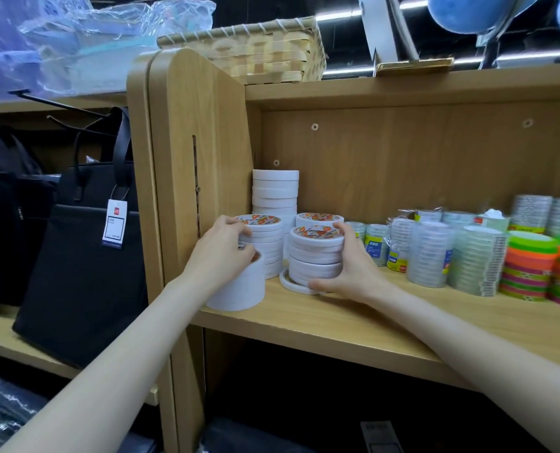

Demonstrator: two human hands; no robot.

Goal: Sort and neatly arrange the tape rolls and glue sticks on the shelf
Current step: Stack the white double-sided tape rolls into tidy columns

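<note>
On shelf (354,325), right hand (350,269) gripping tape stack (316,253)

Both bare forearms reach forward and up. The left hand (221,248) curls its fingers over a stack (239,289); the right hand (350,268) cups another stack (316,256), thumb low, fingers on top.

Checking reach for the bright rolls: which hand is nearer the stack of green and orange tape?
Right. The right hand grips a white tape stack, a few stacks left of the green and orange tape; the left hand is farther left.
</note>
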